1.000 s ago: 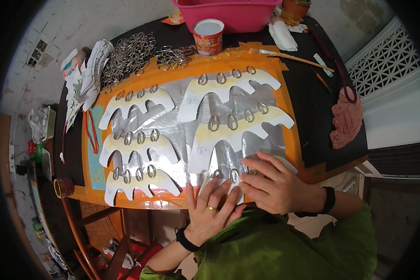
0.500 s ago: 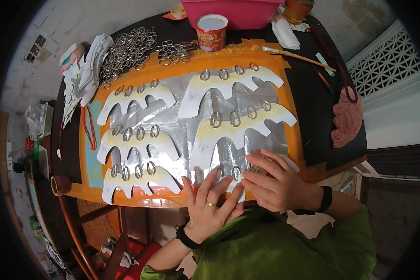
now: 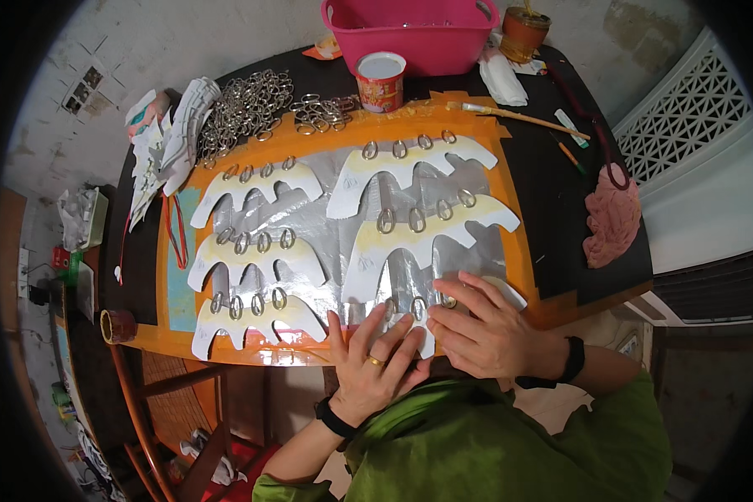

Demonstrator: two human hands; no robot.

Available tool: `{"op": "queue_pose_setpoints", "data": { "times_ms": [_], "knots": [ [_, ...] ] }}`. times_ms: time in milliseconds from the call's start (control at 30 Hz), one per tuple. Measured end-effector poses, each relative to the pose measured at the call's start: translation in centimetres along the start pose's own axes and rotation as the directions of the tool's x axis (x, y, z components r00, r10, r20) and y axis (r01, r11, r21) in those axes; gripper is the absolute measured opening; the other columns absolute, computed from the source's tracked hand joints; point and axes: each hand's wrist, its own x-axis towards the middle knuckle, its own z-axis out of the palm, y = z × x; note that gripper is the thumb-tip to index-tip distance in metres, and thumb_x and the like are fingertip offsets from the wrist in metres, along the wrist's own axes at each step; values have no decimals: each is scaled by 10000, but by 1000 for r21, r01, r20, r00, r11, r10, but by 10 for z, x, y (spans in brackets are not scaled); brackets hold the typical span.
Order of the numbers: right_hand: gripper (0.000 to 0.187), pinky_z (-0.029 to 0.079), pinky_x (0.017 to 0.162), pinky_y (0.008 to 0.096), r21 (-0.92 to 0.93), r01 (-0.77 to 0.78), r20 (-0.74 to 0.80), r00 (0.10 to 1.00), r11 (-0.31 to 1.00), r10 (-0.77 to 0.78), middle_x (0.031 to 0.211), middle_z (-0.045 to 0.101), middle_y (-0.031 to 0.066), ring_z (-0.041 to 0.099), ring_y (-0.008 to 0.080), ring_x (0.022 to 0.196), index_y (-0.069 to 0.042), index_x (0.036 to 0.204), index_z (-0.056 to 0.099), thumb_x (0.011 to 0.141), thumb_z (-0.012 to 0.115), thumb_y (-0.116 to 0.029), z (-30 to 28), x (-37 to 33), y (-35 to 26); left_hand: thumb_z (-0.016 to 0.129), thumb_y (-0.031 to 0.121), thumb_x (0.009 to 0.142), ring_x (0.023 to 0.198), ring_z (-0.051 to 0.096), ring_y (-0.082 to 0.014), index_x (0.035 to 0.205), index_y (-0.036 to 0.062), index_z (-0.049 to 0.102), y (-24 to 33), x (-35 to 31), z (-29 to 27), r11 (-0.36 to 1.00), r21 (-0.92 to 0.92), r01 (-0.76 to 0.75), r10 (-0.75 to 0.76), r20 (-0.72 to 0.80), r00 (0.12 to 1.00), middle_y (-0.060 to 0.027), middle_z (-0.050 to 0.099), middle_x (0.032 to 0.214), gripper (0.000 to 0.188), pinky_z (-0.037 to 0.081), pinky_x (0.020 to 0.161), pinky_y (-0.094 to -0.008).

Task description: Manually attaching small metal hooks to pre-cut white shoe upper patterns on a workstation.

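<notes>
At the table's near edge, a white scalloped cut-out piece (image 3: pixel 427 345) lies partly under both my hands. Upright oval metal rings (image 3: pixel 418 309) stand along it, some half hidden by fingers. My left hand (image 3: pixel 378 366), wearing a gold ring, rests on its left part with fingers spread. From the right, my right hand (image 3: pixel 487 328) bends over the piece, its fingertips pressed together on it beside a ring; its thumb is mostly hidden. Farther off, similar white pieces (image 3: pixel 427 238) with yellowish coated upper edges lie in two columns, each with a row of rings.
Silvery sheeting (image 3: pixel 330 209) bordered by orange tape covers the work area. At the back are a heap of metal rings (image 3: pixel 247 105), a red tub (image 3: pixel 381 84), a pink basin (image 3: pixel 410 46) and a brush (image 3: pixel 519 117). White scraps (image 3: pixel 176 142) lie left, a pink cloth (image 3: pixel 612 217) right.
The whole view has shifted slightly, showing more of the pink basin. Both hands stay on the same piece, with only small finger movement.
</notes>
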Motion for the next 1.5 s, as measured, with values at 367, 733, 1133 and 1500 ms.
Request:
{"op": "queue_pose_setpoints", "data": {
  "times_ms": [367, 733, 1133, 1500],
  "knots": [
    [277, 416, 1173, 514, -55, 74, -103, 991, 996, -79, 1216, 676, 74, 558, 298, 1348, -19, 1102, 739, 904, 745, -212, 6, -6, -3, 792, 432, 858, 1354, 538, -284, 1225, 182, 733, 0, -1, 1, 999, 37, -15, 15, 3, 1000, 27, 651, 1338, 447, 226, 1207, -750],
    [259, 413, 1161, 532, 185, -42, -51, 997, 982, 52, 1174, 674, 66, 549, 315, 1353, -51, 1116, 744, 876, 756, -147, -2, 1, 3, 808, 353, 849, 1353, 518, -318, 1222, 146, 716, 0, 11, -10, 981, -193, 32, -36, -14, 999, -35, 635, 1332, 436, 296, 1201, -663],
    [335, 419, 1145, 464, 327, -309, 49, 949, 893, 311, 1336, 602, 130, 453, 375, 1413, -54, 1238, 708, 909, 755, -92, -18, 7, 32, 694, -76, 926, 1223, 640, -266, 1204, 9, 698, -16, 24, -47, 457, -788, 412, -465, 183, 866, -141, 647, 1297, 291, 522, 1030, -359],
    [215, 548, 836, 359, 683, -521, 391, 853, 513, 346, 1010, 682, 84, 668, 215, 930, -20, 1050, 645, 903, 785, -95, -16, 43, 22, 754, -53, 899, 1091, 675, -183, 1119, 23, 745, -49, 32, -59, 379, -861, 339, -513, 109, 852, -93, 704, 1244, 233, 525, 932, -306]
  ]
}}
